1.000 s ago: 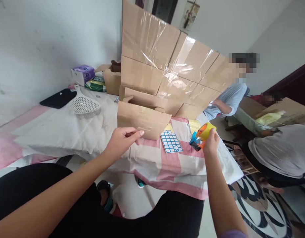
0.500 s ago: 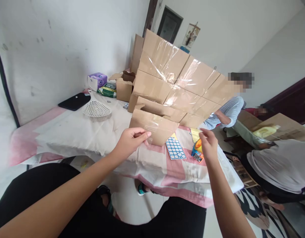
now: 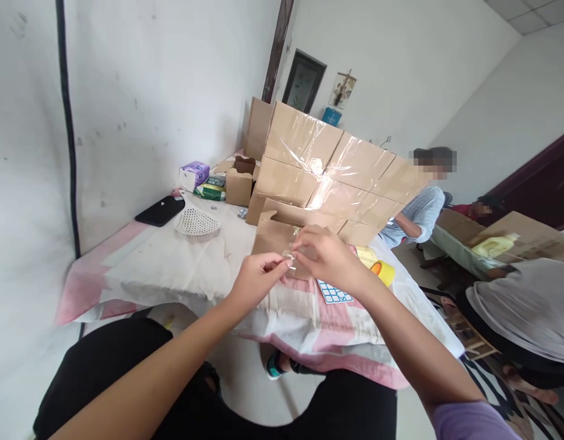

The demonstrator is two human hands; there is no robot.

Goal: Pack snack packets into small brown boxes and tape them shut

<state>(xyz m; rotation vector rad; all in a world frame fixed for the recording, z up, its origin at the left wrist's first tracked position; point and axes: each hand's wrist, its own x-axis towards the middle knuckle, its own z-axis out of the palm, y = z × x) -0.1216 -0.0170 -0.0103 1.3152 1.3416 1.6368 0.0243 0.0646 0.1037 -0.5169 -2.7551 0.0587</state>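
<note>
Close together in front of a low cardboard box (image 3: 273, 237), my left hand (image 3: 258, 278) and my right hand (image 3: 330, 256) pinch what looks like a small piece of clear tape (image 3: 289, 254). Both hands are closed, thumb against fingers. Partly behind my right hand lies a white card with a blue grid (image 3: 335, 295). To the right of that forearm is a yellow tape roll (image 3: 386, 275) with an orange part. A tall cardboard panel (image 3: 295, 183) covered with shiny clear tape stands behind the low box.
On the left of the cloth-covered table (image 3: 148, 272) lie a white perforated scoop-like piece (image 3: 197, 223) and a black tablet-like slab (image 3: 160, 211). A tissue pack (image 3: 194, 175), a green packet (image 3: 211, 189) and an open carton (image 3: 239, 186) stand farther back. Other people (image 3: 419, 208) sit at right.
My right hand has moved left from beside the tape dispenser and now meets my left hand. The view has shifted, and the low box is now partly behind my hands.
</note>
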